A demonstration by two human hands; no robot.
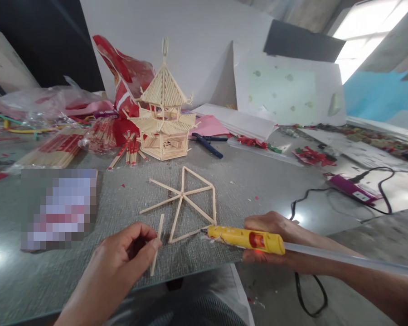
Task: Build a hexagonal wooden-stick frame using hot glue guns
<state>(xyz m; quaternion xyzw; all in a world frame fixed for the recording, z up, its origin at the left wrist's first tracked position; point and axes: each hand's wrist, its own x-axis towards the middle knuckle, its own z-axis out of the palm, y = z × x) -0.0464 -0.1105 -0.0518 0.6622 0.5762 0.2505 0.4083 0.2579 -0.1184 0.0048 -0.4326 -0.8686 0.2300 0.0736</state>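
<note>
Stick (154, 262) in left grip (127, 256), just beside spoked frame (182, 194)

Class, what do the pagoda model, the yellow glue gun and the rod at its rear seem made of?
Pagoda model: probably wood, pale, apparently unvarnished; thin separate sticks show in its roofs.
Glue gun: likely moulded plastic, yellow, with rounded edges.
Rod: translucent and smooth, perhaps hot-melt glue; looks alone leave it open.
</note>
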